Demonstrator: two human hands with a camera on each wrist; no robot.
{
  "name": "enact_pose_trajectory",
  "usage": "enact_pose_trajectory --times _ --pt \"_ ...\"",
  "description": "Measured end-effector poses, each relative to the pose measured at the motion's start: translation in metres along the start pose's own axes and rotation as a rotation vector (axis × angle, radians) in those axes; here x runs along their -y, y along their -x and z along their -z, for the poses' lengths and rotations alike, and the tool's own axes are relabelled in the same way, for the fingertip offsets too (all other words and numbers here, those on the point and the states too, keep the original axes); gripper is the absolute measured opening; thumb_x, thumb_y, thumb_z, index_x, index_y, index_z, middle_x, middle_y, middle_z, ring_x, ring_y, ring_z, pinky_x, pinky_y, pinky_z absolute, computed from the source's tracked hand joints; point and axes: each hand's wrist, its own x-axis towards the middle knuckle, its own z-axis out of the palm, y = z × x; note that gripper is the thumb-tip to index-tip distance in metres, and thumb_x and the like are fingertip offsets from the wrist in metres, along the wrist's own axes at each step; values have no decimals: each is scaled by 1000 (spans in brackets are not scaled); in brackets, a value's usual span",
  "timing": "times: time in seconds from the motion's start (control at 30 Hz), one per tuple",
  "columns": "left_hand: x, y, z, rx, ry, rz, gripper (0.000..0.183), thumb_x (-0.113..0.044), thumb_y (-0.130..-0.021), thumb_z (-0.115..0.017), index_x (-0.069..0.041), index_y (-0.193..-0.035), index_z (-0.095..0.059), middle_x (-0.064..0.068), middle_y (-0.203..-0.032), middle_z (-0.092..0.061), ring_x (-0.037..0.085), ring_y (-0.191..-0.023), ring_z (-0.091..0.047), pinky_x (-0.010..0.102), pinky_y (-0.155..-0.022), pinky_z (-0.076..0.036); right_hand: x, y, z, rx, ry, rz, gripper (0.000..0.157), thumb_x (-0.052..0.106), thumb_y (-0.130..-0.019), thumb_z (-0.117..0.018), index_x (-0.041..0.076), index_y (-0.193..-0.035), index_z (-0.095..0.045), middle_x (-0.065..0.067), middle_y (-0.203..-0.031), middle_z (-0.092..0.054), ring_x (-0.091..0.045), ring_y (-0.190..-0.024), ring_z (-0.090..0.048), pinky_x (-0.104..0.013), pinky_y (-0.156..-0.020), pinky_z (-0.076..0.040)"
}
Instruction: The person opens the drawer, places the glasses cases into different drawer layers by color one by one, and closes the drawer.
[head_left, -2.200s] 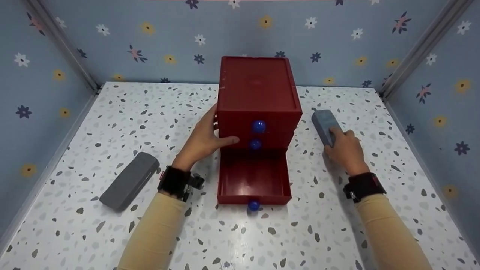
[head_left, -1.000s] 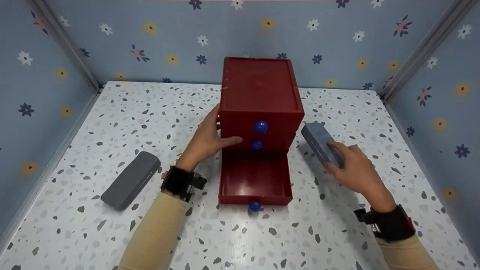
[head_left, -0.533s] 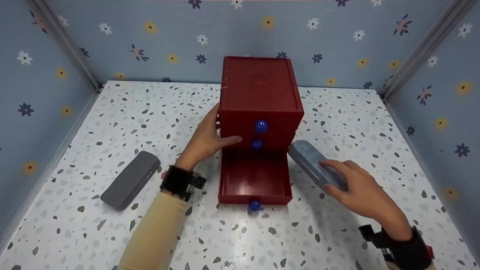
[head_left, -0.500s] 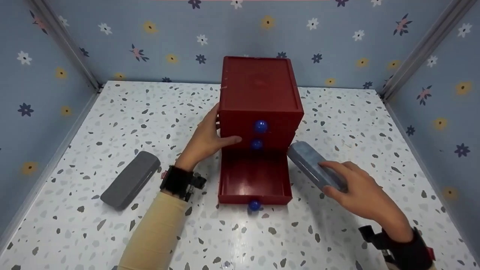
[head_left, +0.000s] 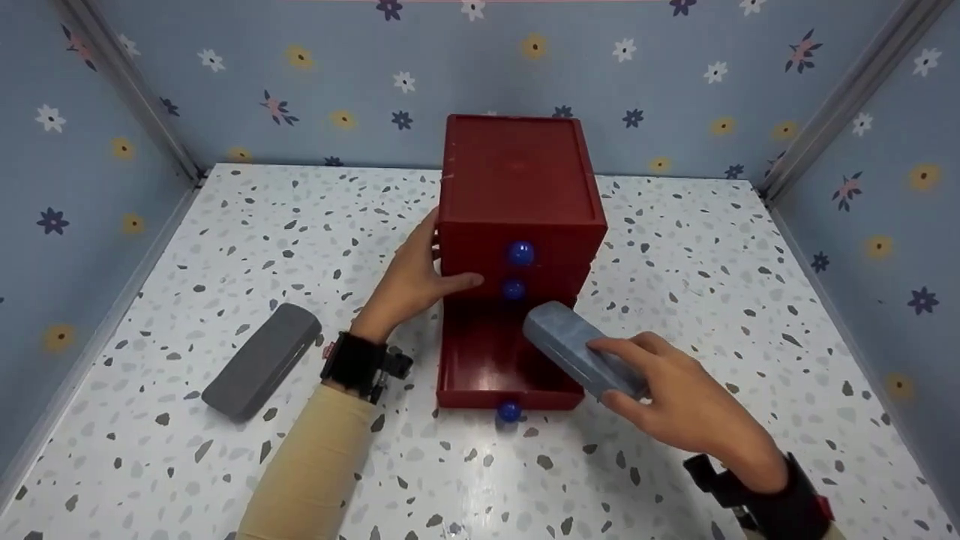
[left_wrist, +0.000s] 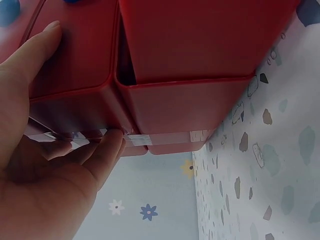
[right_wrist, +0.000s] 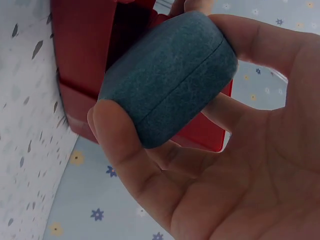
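A small red plastic drawer unit point(head_left: 521, 169) with blue ball knobs stands in the middle of the table. Its bottom drawer point(head_left: 469, 400) is pulled out, and no item shows in its visible part. My left hand point(head_left: 405, 281) grips the unit's left side, thumb on the front, fingers point(left_wrist: 107, 150) along the side wall. My right hand point(head_left: 679, 394) holds a blue-grey glasses case point(head_left: 566, 337) by its near end, between thumb and fingers. The case slants over the drawer's right side, its far end overlapping the drawer in the head view. The right wrist view shows the case's lid seam.
A dark grey glasses case point(head_left: 262, 360) lies on the speckled table point(head_left: 465, 487) to the left. Blue flowered walls point(head_left: 337, 75) enclose the back and both sides. The drawer's front knob point(head_left: 508, 412) sticks out toward me.
My right hand has lifted the blue-grey glasses case from the table at right, and brought it nearer and leftward over the drawer. My left hand keeps its grip on the unit.
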Motion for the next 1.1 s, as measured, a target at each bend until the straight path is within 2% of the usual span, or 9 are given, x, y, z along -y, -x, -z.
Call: enact_pose_trajectory --times 0.2,0.5,0.9,1.1 --pt "1 -1 -1 -8 -4 0 105 -40 -81 -94 -34 -165 -31 -5 -152 -51 15 -134 -56 37 -107 -53 13 -19 -10 -10 55 46 54 25 -95 -77 25 -147 -63 -9 -117 -64 -16 -86 -58 -35 -72 -51" --pt "1 -2 -2 -2 -6 9 108 -41 -81 -95 -34 -166 -29 -4 -153 -50 16 -133 -57 37 -106 -53 27 -44 -26 -12 98 79 50 21 -93 -74 22 -142 -66 -11 -105 -62 -19 -80 -55 -37 -68 -49" --pt "2 -1 0 0 6 -19 106 -44 -81 -94 -32 -165 -31 -5 -150 -52 14 -133 -56 38 -107 -52 38 -66 -45 -15 199 5 45 25 -92 -74 17 -136 -68 -16 -105 -60 -31 -86 -57 -44 -71 -52" --pt "3 -2 0 1 12 -10 106 -43 -81 -94 -33 -165 -31 -6 -150 -52 14 -133 -56 38 -108 -52 43 -72 -51 -69 259 -25 40 24 -90 -74 15 -129 -70 -19 -104 -61 -36 -87 -59 -48 -68 -55"
